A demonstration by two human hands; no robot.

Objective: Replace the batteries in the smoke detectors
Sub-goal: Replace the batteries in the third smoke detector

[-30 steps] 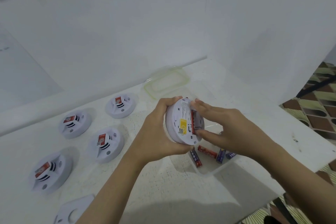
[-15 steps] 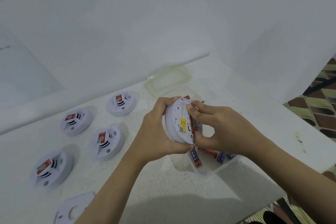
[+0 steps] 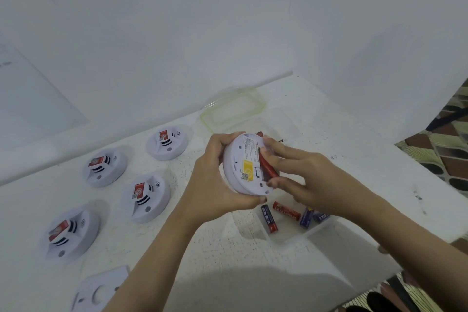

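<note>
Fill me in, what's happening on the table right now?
A person's left hand grips a white smoke detector, its back toward the camera, while the right hand pinches a red battery at its slot. Going in or coming out, I cannot tell. Four more detectors lie on the table to the left; loose batteries sit in a clear container below the hands.

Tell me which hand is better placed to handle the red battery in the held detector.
The right hand: it pinches the red battery at the back of the detector, while the left hand grips its rim, steadying it.
</note>
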